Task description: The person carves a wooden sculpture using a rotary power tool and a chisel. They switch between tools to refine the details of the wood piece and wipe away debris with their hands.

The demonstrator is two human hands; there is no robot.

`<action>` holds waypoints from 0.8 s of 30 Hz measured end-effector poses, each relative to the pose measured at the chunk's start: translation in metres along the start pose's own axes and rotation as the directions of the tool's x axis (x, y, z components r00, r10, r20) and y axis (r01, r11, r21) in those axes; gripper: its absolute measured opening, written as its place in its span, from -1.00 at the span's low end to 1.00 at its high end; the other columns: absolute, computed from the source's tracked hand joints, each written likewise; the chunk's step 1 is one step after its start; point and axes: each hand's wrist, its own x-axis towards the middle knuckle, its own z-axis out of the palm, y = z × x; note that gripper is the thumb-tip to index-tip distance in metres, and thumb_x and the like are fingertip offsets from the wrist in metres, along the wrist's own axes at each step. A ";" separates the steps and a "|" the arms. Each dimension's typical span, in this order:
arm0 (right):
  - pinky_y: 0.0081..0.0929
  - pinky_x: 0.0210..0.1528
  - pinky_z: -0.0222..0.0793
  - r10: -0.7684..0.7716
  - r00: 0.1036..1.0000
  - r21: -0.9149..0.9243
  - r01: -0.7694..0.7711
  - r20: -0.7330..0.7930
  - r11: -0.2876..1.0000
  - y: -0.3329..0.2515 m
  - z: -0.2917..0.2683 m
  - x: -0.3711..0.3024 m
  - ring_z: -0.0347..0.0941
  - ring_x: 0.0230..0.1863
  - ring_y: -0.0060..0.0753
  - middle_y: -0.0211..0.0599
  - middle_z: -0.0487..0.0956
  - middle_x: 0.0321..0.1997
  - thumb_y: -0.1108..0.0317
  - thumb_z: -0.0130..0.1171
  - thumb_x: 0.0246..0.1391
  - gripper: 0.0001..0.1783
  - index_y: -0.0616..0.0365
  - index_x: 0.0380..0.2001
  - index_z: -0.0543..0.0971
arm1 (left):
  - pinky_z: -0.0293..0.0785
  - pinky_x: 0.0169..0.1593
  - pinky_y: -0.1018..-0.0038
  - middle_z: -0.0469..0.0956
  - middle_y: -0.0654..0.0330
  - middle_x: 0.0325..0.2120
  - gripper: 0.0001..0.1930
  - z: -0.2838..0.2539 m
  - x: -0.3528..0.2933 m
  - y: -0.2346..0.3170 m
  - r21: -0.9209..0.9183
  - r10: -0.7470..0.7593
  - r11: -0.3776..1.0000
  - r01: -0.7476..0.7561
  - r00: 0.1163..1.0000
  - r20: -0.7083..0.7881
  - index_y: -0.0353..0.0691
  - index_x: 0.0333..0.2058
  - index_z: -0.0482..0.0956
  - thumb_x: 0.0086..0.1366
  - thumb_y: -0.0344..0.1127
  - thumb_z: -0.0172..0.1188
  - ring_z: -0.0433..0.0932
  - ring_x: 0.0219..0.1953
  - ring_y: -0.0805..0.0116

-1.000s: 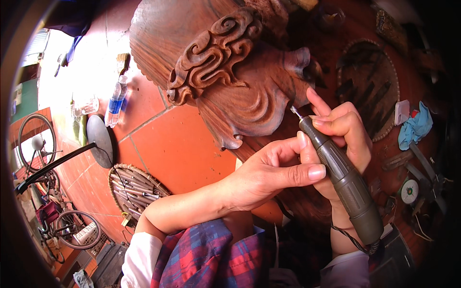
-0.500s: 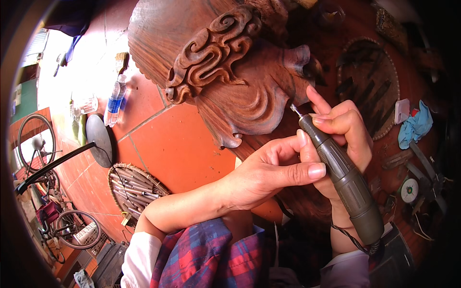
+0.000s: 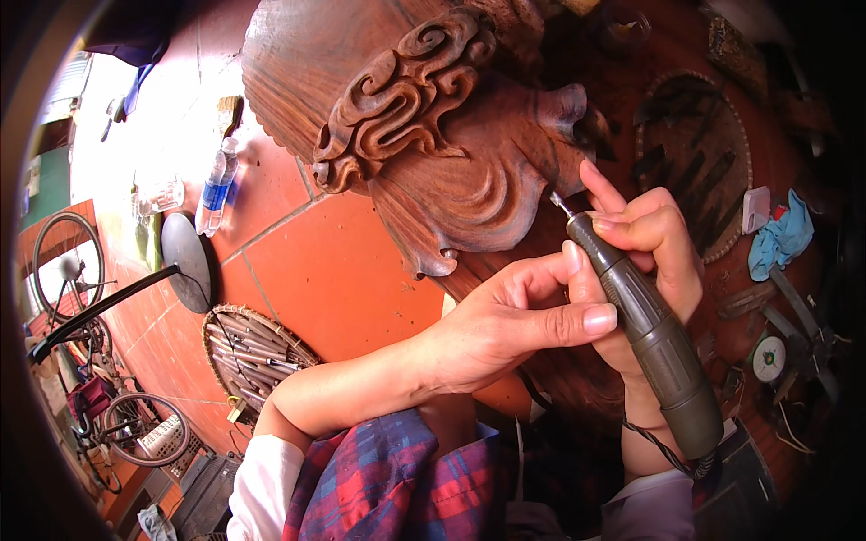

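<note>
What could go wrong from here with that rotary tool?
Possible risks:
1. The right hand has a bare outstretched finger close to the bit; if the bit is spinning, a slip could cut it.
2. The bit tip sits by the wavy edge of the carved wood, so a jerk of the rotary tool might gouge or chip it.
3. The twisted cord loops by the right wrist and may snag.

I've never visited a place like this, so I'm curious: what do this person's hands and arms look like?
The left hand and right hand are ungloved, with no rings in sight. The left forearm is bare up to a white sleeve; the right arm has a pale sleeve, dimmer in shadow.
</note>
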 end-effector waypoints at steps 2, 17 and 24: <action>0.12 0.17 0.31 0.002 1.000 -0.001 -0.002 -0.002 1.000 0.000 0.000 0.000 0.40 -0.39 -0.55 -0.28 0.35 -0.42 0.58 0.18 -0.05 -0.82 0.24 -0.40 0.37 | 0.31 0.02 0.63 0.47 0.38 -0.20 -0.63 0.005 0.001 0.002 0.009 -0.001 1.000 0.001 1.000 -0.021 -0.28 0.06 0.38 0.32 -0.31 0.15 0.40 -0.14 0.65; 0.07 0.17 0.34 0.008 1.000 -0.002 -0.008 -0.007 1.000 -0.002 0.001 0.000 0.41 -0.37 -0.57 -0.30 0.33 -0.42 0.62 0.16 -0.04 -0.82 0.24 -0.40 0.37 | 0.31 0.03 0.63 0.48 0.36 -0.18 -0.61 -0.003 0.000 -0.003 -0.017 0.007 1.000 -0.007 1.000 0.011 -0.28 0.08 0.37 0.32 -0.32 0.14 0.42 -0.11 0.64; 0.03 0.19 0.32 0.013 1.000 0.028 -0.012 -0.020 1.000 0.000 0.001 0.000 0.36 -0.40 -0.60 -0.32 0.30 -0.43 0.64 0.14 -0.04 -0.82 0.24 -0.38 0.36 | 0.27 0.12 0.59 0.46 0.30 -0.06 -0.55 0.002 0.003 0.003 -0.024 -0.002 1.000 0.003 1.000 0.030 -0.30 0.15 0.31 0.33 -0.31 0.13 0.39 0.01 0.58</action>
